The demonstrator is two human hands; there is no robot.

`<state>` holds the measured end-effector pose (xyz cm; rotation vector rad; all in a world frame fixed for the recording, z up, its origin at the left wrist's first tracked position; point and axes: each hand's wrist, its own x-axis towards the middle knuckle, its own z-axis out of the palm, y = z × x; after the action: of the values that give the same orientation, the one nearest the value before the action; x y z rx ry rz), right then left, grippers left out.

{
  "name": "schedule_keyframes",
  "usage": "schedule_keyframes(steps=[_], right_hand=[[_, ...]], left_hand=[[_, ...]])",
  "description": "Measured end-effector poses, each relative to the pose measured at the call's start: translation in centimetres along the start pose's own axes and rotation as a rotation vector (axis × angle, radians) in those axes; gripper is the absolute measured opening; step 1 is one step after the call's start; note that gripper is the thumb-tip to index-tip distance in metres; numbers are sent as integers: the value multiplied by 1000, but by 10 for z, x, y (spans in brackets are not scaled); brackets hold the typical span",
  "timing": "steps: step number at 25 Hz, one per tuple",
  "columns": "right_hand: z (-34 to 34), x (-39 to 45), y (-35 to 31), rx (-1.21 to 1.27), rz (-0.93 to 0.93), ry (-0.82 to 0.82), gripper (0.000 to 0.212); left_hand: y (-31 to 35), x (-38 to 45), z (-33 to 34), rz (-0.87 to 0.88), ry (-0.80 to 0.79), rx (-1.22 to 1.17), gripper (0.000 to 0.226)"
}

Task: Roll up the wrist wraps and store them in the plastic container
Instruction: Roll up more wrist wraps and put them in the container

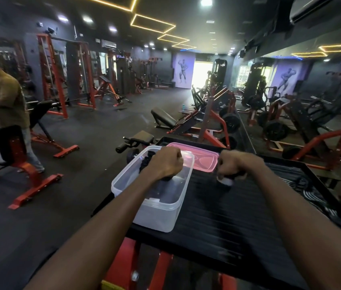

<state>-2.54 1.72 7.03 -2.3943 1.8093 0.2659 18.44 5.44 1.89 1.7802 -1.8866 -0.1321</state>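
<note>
Clenched left hand (166, 162), centre frame, grips a dark wrist wrap (147, 162) over the open clear plastic container (161, 214), apparently to drop it inside. Right hand (231, 165) closes on a rolled wrist wrap (226, 181) resting on the black platform (228, 216). Pink lid (203, 160) lies just behind, leaving the container open for storing.
</note>
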Motion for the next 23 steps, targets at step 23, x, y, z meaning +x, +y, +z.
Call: schedule_keyframes(steps=[23], right_hand=[[26,52,-126,48,-480,264,16]], left_hand=[[-59,-9,-26,-13,-51,490,33]])
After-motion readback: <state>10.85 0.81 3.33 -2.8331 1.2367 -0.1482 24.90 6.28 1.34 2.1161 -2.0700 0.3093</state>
